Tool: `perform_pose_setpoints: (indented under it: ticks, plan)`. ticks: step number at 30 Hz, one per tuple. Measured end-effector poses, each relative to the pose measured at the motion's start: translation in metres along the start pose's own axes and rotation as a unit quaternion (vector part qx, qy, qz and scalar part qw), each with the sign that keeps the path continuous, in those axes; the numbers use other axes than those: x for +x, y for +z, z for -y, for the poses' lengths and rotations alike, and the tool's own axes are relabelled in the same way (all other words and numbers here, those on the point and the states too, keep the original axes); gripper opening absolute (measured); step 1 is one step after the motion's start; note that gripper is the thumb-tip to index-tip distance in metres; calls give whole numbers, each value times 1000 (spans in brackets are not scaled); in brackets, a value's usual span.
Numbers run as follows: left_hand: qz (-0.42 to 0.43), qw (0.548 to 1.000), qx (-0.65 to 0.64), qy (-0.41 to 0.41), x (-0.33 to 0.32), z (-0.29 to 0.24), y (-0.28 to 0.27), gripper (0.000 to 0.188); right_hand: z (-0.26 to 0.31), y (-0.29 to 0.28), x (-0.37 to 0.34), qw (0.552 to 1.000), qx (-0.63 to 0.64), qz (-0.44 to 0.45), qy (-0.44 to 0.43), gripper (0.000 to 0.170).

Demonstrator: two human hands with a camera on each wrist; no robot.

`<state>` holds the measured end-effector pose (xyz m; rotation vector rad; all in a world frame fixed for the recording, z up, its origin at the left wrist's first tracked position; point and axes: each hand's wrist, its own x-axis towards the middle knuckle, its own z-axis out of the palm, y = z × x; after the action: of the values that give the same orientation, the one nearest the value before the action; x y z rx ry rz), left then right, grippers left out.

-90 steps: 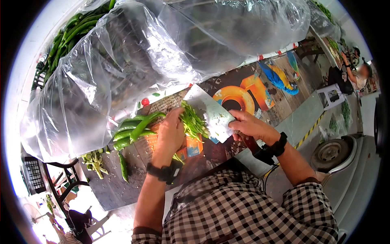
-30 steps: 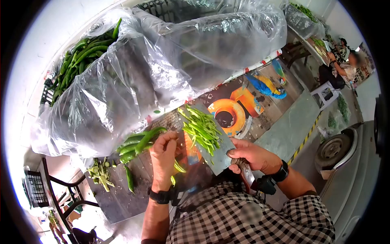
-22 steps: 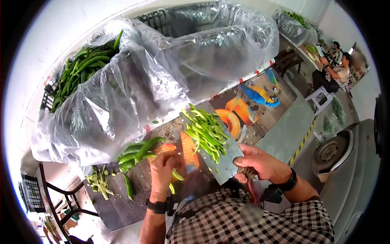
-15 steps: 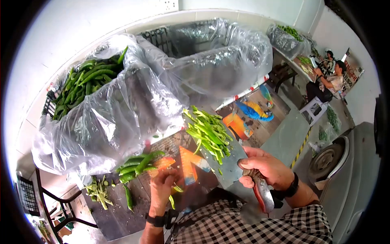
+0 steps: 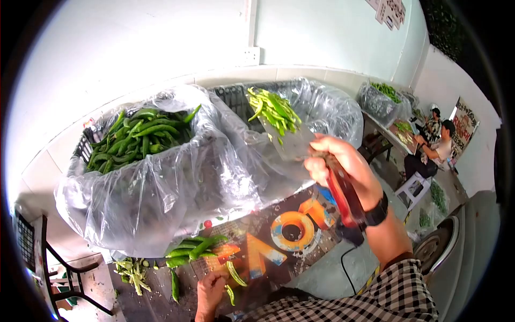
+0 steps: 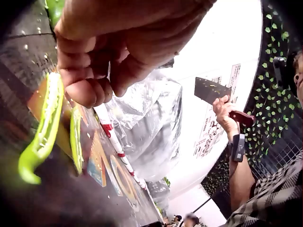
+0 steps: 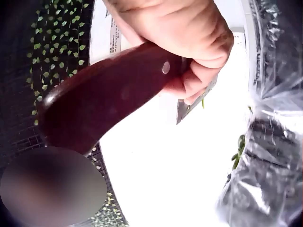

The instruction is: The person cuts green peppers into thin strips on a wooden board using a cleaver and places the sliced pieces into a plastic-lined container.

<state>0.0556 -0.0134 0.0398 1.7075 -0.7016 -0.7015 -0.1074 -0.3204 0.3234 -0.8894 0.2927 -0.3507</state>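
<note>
Pepper (image 5: pixel 175 286), one whole, lies left of the left hand (image 5: pixel 211 291), loosely curled, gripping nothing I see; two split halves (image 5: pixel 235 274) lie just right. Now heaped strips (image 5: pixel 277 111), uncountable, ride one cleaver (image 5: pixel 294 145), left of the right hand (image 5: pixel 358 167) clenching its handle (image 7: pixel 113 94); left wrist view hides that heap.

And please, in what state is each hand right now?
Left hand: open, fingers loosely curled, holding nothing.
Right hand: closed round the cleaver handle, with cut green pepper strips on the blade.
</note>
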Motion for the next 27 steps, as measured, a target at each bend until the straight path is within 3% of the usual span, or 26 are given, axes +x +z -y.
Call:
perform_pose_setpoints:
  ticks: [1,3,5,6,9,13,16,18,22,25,27]
  plan:
    - [-6,1000,-2,3,2,-6,-1,14,8,2,15,1000,12,-23,3,15]
    - [-3,1000,-6,-11,-3,-8,-8,17,27,1,44,984,-115,-123,-50,14]
    - [-6,995,-77,-64,-15,14,-11,23,50,-15,70,982,-134,-128,-21,15]
    - [-31,988,-115,-99,-19,-2,-11,21,58,-17,80,957,-217,-187,-55,16]
    - [-46,985,-149,-70,-24,-6,-15,20,88,-39,113,907,-376,-180,-54,16]
    - [-50,987,-120,-96,-22,-15,-18,20,98,-35,140,759,-610,-223,-40,20]
    - [-64,992,-96,-56,-17,-14,-15,20,97,-22,141,656,-715,-241,-18,31]
    - [-51,990,-111,-76,-14,-12,-13,20,98,-15,135,650,-719,-242,-45,17]
    - [-49,989,-106,-90,-11,-21,-11,20,97,-24,127,664,-706,-234,-76,16]
    - [-48,999,11,9,-4,-22,-11,21,90,-37,121,707,-655,-240,-113,17]
    - [-70,997,30,-3,9,-3,-8,18,84,-42,113,729,-624,-247,-132,24]
